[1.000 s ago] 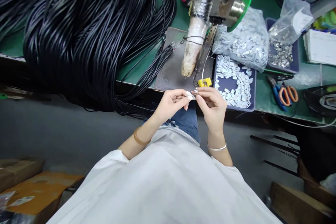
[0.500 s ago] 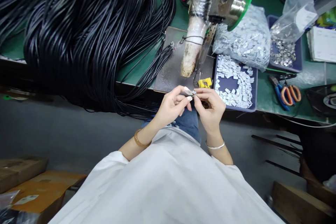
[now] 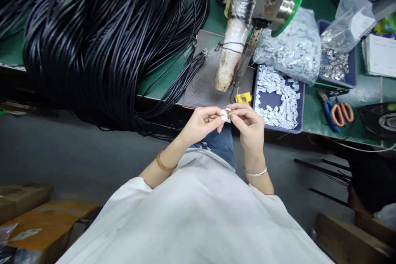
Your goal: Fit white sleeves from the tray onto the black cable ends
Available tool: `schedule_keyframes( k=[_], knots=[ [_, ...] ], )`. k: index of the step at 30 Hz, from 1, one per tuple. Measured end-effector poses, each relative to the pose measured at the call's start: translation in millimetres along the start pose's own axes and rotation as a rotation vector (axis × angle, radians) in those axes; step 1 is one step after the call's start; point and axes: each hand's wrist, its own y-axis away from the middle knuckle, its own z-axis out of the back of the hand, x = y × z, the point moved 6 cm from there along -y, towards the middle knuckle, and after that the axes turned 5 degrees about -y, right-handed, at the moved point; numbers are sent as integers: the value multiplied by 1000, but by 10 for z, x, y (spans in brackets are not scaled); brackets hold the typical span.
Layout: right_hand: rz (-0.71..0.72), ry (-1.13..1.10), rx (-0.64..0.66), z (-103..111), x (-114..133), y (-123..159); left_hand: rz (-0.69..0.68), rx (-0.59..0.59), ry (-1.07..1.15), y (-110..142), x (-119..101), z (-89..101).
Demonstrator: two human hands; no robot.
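Note:
My left hand (image 3: 204, 123) and my right hand (image 3: 251, 127) meet at the fingertips over my lap, just in front of the bench edge. Each is closed in a pinch. A small pale piece (image 3: 228, 109) shows at the right index finger; its kind is too small to tell. Whatever lies between the two pinches is mostly hidden by the fingers. White coverings or nails show on the left fingertips. Right of my hands is a blue tray (image 3: 301, 109) of small pale metal-like pieces (image 3: 276, 111). Just beyond them lies a yellow block (image 3: 243, 98).
Bundled black cables (image 3: 123, 41) cover the bench's left side, their ends on a dark plate (image 3: 198, 90). A wrapped nozzle-like tube (image 3: 229, 57) hangs over it, beside a green-rimmed wire spool (image 3: 289, 12). A filled plastic bag (image 3: 291, 49), pliers (image 3: 329, 111) and orange-handled scissors (image 3: 342, 114) are at right.
My fingers have shifted slightly around the small piece, and its pale face now shows near the right index finger. Both hands remain together in the same place. The view has moved a little.

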Motion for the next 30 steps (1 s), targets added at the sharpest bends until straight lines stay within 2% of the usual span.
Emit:
schedule_keyframes(
  k=[3,5,7,9,11,14,16,19,21,23,27,30],
  knots=[
    [-37,-1,90,-27,-30,-12,62,9,-20,1,44,39],
    [11,124,17,12,45,-12,91,-58,-2,-8,74,75],
    [129,277,-125,67,197,13,89,-134,20,-26,87,97],
    [268,399,-216,72,355,63,63,-176,20,-51,79,96],
    [400,499,-210,16,462,113,23,-202,19,-80,54,93],
    [542,633,-139,-88,491,159,-39,-230,23,-123,10,101],
    [522,623,-146,-81,424,146,-58,-247,15,-146,-4,113],
    [316,428,-209,24,243,84,-54,-277,-3,-171,-1,132],
    [223,345,-201,54,161,56,-37,-294,-9,-186,6,139],
    [262,386,-161,41,177,46,-25,-308,-6,-202,5,141],
    [487,600,-111,-19,299,60,-28,-328,-26,-232,-11,147],
    [578,695,-86,-53,320,66,-42,-347,-64,-242,-5,165]
  ],
)
